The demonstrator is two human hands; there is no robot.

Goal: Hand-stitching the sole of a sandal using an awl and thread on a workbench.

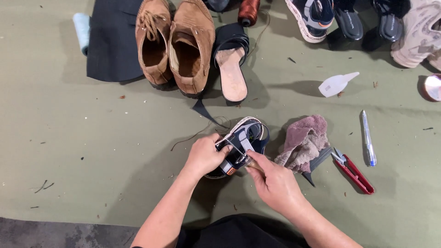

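The dark sandal [242, 144] lies mid-mat on the olive work surface [92, 138], long axis running from near-left to far-right. The left hand [204, 156] clasps its near end, fingers curled round it. The right hand [273, 183] pinches a small wooden-handled tool [251, 163] — tip at the straps, just right of the left fingers.

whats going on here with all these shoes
A person sits over a green mat, working on a dark sandal. The left hand grips it while the right hand pushes a wooden-handled tool into its straps. A pink rag, red snips and a pen lie to the right; brown shoes sit behind.
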